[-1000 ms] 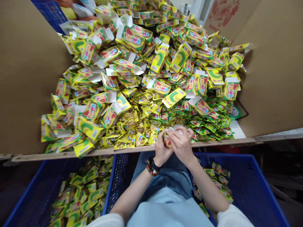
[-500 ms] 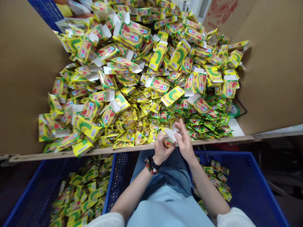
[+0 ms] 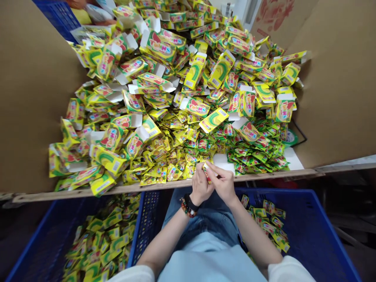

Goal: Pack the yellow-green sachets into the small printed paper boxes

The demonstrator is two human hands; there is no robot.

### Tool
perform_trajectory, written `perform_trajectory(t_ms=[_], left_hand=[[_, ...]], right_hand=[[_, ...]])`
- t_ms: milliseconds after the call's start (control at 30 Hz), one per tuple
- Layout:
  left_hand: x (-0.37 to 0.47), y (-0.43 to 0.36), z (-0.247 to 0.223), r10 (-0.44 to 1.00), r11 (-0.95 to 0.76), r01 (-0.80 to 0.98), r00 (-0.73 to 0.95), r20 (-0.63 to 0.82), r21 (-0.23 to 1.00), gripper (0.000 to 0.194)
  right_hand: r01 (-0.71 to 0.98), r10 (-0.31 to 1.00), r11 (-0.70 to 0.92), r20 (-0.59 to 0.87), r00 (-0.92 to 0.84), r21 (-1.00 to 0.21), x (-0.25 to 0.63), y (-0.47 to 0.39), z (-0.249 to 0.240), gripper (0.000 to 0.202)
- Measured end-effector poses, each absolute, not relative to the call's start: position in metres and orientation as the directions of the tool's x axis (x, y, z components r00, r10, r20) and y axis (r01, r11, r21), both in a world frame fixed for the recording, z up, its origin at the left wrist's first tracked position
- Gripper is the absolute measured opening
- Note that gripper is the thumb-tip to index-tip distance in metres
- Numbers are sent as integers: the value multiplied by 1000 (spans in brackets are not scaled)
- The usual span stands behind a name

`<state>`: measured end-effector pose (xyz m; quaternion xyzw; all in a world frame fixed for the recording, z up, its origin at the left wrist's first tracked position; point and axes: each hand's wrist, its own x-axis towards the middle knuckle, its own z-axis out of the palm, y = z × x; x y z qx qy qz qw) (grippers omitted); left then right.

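Observation:
Near the table's front edge, a small candy box (image 3: 206, 167) with a white flap is between my hands, mostly hidden by the fingers. My left hand (image 3: 201, 185), with beads and a black band at the wrist, is wrapped round its left side. Against its right side and flap press the fingers of my right hand (image 3: 225, 184). Just ahead lie small yellow sachets (image 3: 174, 172) on the left and green sachets (image 3: 249, 154) on the right. A heap of yellow and green boxes (image 3: 160, 45), many with white flaps open, rises behind them.
Cardboard walls (image 3: 337, 86) flank the heap. A wooden strip (image 3: 164, 187) runs along the table's front. Below it, a left blue crate (image 3: 38, 239) and a right blue crate (image 3: 311, 231) contain yellow and green boxes. Another blue basket (image 3: 57, 19) stands at the back left.
My right hand has come down and closed in on the box beside my left hand. The box's white flap is now mostly covered, and a white patch of table shows behind the hands.

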<state>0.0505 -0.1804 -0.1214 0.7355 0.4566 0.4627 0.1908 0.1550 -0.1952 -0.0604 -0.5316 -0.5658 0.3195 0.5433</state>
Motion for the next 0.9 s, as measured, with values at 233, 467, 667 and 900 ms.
perform_trajectory(t_ms=[233,467,667,900], left_hand=[[51,-181,-112,875,-457,449,69,480,768,45],[42,-182,-108,811,-579,436,222,541,689,55],[-15,-142,-62,820,-429,762,104,563,484,40],[-29,-62,-29,874,-309,896,136,466,318,31]], right_hand=[[300,939,332,345,-13,-894,157,-193,-68,33],[439,884,452,456,-104,-776,176,-212,-59,36],[903,963,44,260,76,-428,258,-255,-46,19],[818,872,378,464,-157,-433,182,-146,-62,36]])
